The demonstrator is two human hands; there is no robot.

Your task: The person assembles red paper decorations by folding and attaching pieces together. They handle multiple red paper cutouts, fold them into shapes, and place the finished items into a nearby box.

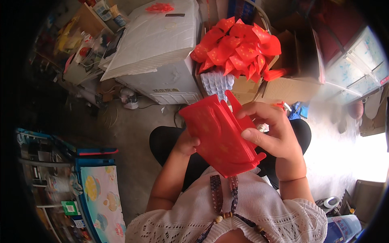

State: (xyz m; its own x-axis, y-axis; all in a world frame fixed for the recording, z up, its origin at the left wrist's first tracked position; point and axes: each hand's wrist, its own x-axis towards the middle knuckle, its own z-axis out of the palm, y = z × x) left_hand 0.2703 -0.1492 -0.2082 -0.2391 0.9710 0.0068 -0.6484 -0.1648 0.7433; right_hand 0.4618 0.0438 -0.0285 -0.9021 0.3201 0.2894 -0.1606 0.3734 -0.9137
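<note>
A thick stack of red flags (214, 139) with small yellow stars is held above my lap, its layered edge facing right. My left hand (187, 143) grips the stack from the left side, thumb on the front face and the other fingers hidden behind it. At the right edge, my right hand (269, 129) has its fingers curled over a red sheet that stands apart from the stack, with the thumb lying near the layered edge. Where exactly the right fingertips press is partly hidden.
Ahead, a big bunch of red star-printed flags (239, 48) rests over an open cardboard box (279, 91). Left of it stands a white cabinet (162, 81) with a foam sheet (150, 40) and a small red bundle (160, 7) on top. A shelf (52, 178) stands at the lower left.
</note>
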